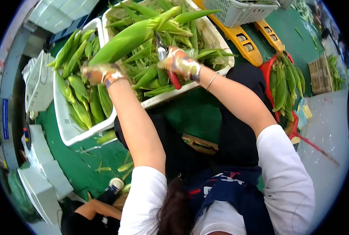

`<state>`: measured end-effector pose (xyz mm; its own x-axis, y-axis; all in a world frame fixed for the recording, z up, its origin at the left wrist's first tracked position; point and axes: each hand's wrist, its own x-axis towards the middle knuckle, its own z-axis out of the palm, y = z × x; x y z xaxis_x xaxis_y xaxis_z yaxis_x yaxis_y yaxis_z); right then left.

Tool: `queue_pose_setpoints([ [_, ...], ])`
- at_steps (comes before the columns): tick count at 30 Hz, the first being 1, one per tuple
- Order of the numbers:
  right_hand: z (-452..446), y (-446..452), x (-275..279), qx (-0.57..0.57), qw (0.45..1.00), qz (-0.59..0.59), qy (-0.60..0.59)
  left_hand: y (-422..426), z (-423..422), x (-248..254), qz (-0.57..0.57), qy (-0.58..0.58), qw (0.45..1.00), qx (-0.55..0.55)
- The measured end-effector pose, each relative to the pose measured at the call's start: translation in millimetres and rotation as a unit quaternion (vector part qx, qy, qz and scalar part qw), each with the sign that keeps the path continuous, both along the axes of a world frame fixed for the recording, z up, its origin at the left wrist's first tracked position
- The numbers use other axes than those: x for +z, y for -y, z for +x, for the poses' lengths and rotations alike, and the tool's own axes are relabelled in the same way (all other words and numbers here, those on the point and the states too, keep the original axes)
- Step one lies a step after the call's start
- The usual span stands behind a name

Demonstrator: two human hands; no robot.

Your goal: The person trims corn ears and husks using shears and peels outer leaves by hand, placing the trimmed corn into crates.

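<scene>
My left hand (102, 73), in a patterned glove, is closed on the tip end of a large green ear of corn (123, 41) still in its husk. The ear slants up to the right, its stalk end above my right hand. In my right hand (180, 64), also gloved, is a pair of pruning shears (174, 79) with red handles. Their blades point up toward the stalk end; whether they touch it I cannot tell. Beneath both hands lies a white crate (159, 100) full of husk leaves and stalk pieces. Unshucked ears fill a white tub (66, 133) at the left.
A red basket (265, 74) of green ears or husks stands at my right, near a red-handled tool (294, 125). Yellow pallet-jack forks (245, 49) bear a grey crate (229, 13). Another person's arm (100, 207) and shoe show at lower left. Foam boxes (39, 192) line the left.
</scene>
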<state>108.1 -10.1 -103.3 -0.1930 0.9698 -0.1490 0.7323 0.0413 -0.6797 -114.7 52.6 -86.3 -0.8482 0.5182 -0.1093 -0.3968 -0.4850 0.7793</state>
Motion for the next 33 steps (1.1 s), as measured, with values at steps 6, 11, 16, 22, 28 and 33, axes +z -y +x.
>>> queue_pose_setpoints([
  [6, 35.8, 6.6, -13.0, 0.041, 0.998, -0.040, -0.027, 2.5, -38.9, 7.6, 0.165, 0.069, 0.931, -0.317],
  [11, 33.5, 49.1, 20.8, 0.002, 0.989, -0.117, -0.088, 7.3, -41.5, 0.9, 0.152, 0.104, 0.944, -0.273],
  [16, 26.5, 28.6, 13.7, 0.084, 0.958, -0.054, -0.270, 8.4, -31.0, -16.9, 0.107, 0.167, 0.962, -0.188],
  [22, 30.6, 31.8, 48.2, 0.035, 0.987, -0.087, -0.128, 21.6, -16.5, -1.9, 0.112, 0.153, 0.968, -0.167],
  [28, 17.9, 31.6, 39.4, 0.018, 0.986, -0.100, -0.130, 5.2, -24.7, -25.2, -0.027, -0.017, 0.992, -0.121],
  [33, 27.4, 11.9, 37.0, 0.178, 0.953, 0.006, -0.244, 21.9, -3.6, 12.1, -0.040, -0.026, 0.996, -0.078],
])
